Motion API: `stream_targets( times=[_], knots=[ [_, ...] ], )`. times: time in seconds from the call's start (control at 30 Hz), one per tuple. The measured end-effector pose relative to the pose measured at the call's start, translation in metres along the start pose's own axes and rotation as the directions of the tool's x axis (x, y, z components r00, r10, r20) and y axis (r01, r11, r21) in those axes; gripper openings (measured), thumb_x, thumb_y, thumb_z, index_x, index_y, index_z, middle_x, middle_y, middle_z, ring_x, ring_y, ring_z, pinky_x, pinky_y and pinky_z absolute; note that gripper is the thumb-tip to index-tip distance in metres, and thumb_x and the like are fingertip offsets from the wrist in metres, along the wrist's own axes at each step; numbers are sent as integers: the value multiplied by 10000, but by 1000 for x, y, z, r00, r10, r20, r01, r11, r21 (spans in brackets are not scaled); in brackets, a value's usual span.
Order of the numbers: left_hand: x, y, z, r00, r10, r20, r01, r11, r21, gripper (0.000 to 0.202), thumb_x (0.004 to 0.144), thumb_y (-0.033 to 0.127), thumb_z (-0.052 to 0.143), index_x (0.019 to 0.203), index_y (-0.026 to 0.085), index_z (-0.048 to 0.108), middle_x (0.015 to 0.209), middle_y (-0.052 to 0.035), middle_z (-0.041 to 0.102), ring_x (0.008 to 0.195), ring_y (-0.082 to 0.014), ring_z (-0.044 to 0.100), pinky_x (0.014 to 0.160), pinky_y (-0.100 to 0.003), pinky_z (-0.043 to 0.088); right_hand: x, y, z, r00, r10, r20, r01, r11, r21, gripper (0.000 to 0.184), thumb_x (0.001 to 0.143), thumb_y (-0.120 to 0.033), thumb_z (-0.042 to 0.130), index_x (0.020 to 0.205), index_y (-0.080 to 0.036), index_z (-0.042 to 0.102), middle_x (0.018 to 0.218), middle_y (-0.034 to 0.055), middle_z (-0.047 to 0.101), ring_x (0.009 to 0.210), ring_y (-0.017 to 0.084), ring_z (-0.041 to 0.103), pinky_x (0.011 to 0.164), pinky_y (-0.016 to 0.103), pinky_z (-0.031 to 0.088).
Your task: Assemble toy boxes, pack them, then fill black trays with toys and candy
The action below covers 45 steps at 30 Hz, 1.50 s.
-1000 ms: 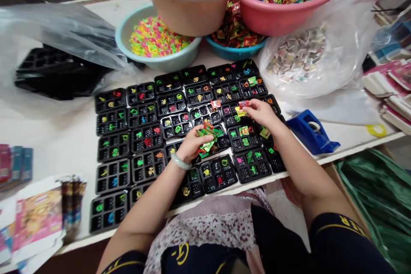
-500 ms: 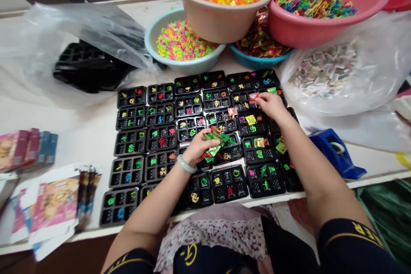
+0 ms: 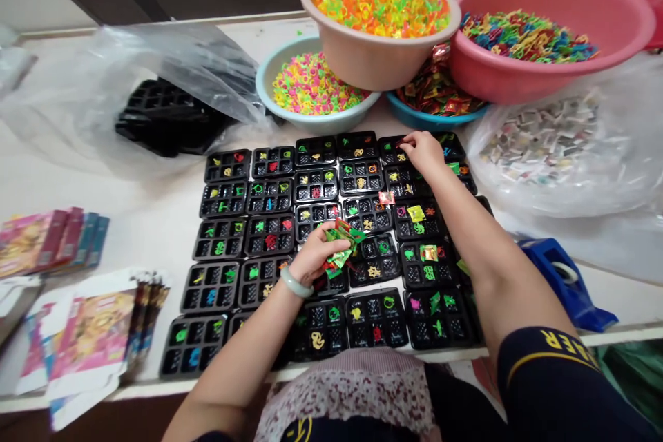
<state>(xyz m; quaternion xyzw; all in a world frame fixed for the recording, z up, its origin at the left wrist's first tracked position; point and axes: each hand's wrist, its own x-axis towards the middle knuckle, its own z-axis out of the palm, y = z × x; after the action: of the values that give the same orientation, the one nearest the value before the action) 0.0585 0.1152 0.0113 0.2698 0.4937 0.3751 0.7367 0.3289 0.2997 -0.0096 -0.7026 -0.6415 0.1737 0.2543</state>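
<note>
My left hand (image 3: 312, 253), with a pale bangle on the wrist, is closed around a bunch of small green and red packets (image 3: 342, 248) above the middle trays. Farther off, my right hand (image 3: 420, 152) pinches at a back-row black tray (image 3: 387, 150). A bit of dark red shows at its fingertips, apparently a small red packet (image 3: 400, 142), mostly hidden. Rows of black compartment trays (image 3: 217, 238) hold small coloured plastic pieces. A yellow packet (image 3: 415, 213) and an orange-and-green packet (image 3: 428, 253) lie in trays nearer me; a red-and-white packet (image 3: 386, 198) rests across tray edges.
Behind the trays stand a beige basin (image 3: 373, 59), a light blue basin (image 3: 264, 83), a blue basin (image 3: 409, 110) and a pink basin (image 3: 523, 79). Right are a bag of small pieces (image 3: 549, 145) and a blue tape dispenser (image 3: 554, 276). Left lie printed boxes (image 3: 93, 331) and bagged trays (image 3: 160, 114).
My right hand has moved from a second-row tray to the back-row tray, and the red packet at its fingertips is now mostly hidden. My left hand keeps its bunch. The camera view has shifted.
</note>
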Motion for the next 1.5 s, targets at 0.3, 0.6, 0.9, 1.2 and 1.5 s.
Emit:
stream_targets(
  times=[0.3, 0.6, 0.9, 1.2, 1.5],
  knots=[
    [3, 3, 5, 1000, 12, 5, -12, 1000, -3, 477, 436, 212, 905, 820, 148, 629, 688, 17, 695, 554, -91, 617, 575, -200, 516, -97, -12, 4, 867, -385, 316, 409, 913, -11, 151, 773, -233, 748, 918, -217, 706, 996, 75, 607, 929, 235, 595, 825, 370, 490],
    [0, -1, 5, 1000, 13, -1, -13, 1000, -4, 489, 447, 211, 900, 833, 148, 607, 682, 21, 698, 537, -95, 623, 566, -206, 527, -105, -15, 2, 896, -284, 341, 315, 948, -37, 270, 800, -212, 722, 1058, -173, 654, 1069, 104, 625, 1007, 247, 589, 861, 363, 467],
    [4, 2, 9, 999, -13, -45, 13, 1000, -13, 539, 428, 228, 903, 863, 156, 592, 659, 35, 673, 517, -95, 604, 529, -204, 503, -66, 7, -5, 989, -58, 137, 35, 986, 165, 105, 828, -246, 656, 918, -193, 668, 822, 15, 679, 763, 178, 617, 726, 306, 455],
    [1, 10, 1, 988, 34, -151, -18, 994, 107, 568, 435, 260, 888, 898, 185, 569, 676, 57, 658, 499, -92, 590, 480, -186, 475, -90, 44, -92, 991, -104, 88, 97, 992, 77, 187, 802, -246, 682, 979, -189, 708, 914, 37, 650, 767, 166, 582, 767, 325, 463],
    [-6, 1, 6, 988, 6, -152, 20, 985, 169, 554, 428, 273, 877, 876, 186, 563, 658, 53, 654, 476, -106, 591, 458, -202, 481, -240, 89, -117, 974, 1, 225, 18, 997, -78, 171, 850, -232, 629, 997, -208, 712, 937, 69, 661, 817, 206, 621, 750, 336, 482]
  ],
)
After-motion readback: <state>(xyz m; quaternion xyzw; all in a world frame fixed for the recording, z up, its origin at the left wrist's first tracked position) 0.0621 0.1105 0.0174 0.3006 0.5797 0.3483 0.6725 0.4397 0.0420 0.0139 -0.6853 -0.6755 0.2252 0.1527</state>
